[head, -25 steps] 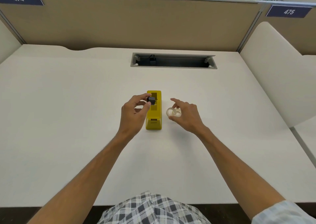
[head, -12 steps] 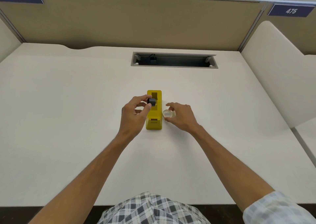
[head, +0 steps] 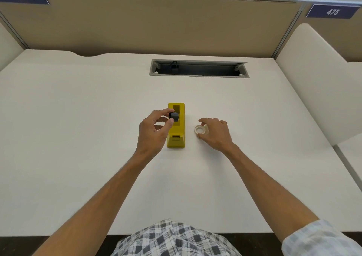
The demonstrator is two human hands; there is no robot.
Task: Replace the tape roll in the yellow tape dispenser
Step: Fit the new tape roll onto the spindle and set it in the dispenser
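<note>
Your left hand (head: 154,132) pinches a small black spool (head: 174,117) between thumb tip and forefinger tip; the other fingers curl loosely into the palm and touch nothing. The pinch is narrow, just the width of the spool. The spool's round end face looks toward your left hand, so its axis runs roughly left to right.

Directly beneath and just past that pinch sits the yellow tape dispenser (head: 176,134), flat on the white desk (head: 78,138). Its long axis runs straight away from you. The cutter end is the near end, below the pinch toward your wrist; the open roll well is the far end, and the spool hangs over the well's left edge. Whether the spool touches the dispenser cannot be told.

Your right hand (head: 215,134) is cupped, palm down, fingers spread and half-curled around a clear tape roll (head: 200,129). The roll lies flat on the desk, hole facing up, at the fingertips on the hand's left side. The thumb sits at its near edge and the forefinger arches over its far edge; firm contact is not clear, so the grasp cannot be confirmed. The roll lies just right of the dispenser, apart from it.
</note>
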